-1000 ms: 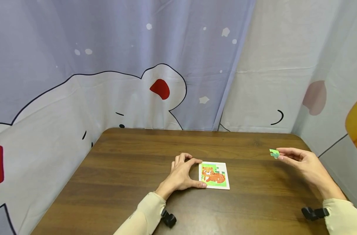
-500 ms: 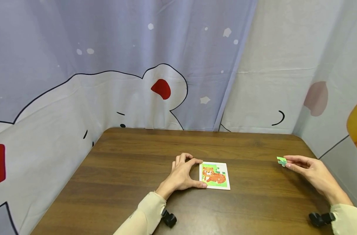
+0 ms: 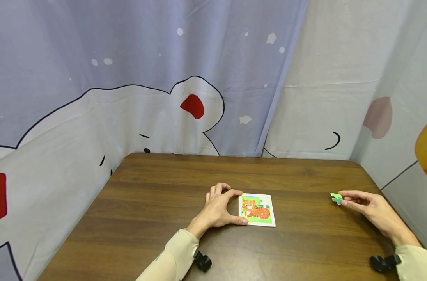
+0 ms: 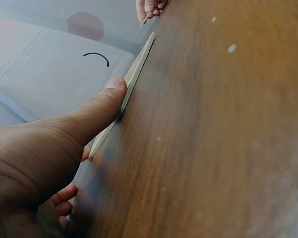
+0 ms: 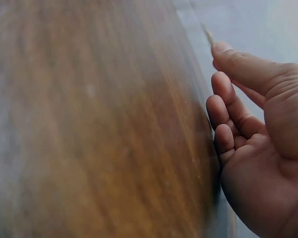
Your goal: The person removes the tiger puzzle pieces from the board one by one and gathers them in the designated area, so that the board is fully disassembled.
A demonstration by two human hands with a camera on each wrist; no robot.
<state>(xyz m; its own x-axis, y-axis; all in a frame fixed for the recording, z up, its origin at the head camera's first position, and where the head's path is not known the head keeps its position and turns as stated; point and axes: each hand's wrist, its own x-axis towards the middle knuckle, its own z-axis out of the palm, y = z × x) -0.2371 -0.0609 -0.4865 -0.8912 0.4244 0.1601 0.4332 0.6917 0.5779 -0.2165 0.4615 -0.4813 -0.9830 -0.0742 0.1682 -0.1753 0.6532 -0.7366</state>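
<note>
Evidently mid-placement: right hand [image 3: 372, 210], its grip narrowed to a thumb-and-finger pinch, holds a green puzzle piece [image 3: 337, 198] well apart from the tiger board [image 3: 256, 212]. Left hand [image 3: 215, 209], grip spread wide, steadies the board's left corners. Next move likely calls for turning the knobbed piece to suit the white, upper-right gap [image 3: 265, 200]. Board thin, square, pale-edged; bench [image 3: 157, 210] brown, wood-grained, faintly glossy.

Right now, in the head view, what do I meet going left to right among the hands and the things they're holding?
Left hand → tiger puzzle with a gap at its upper right → loose green puzzle piece → right hand.
</note>
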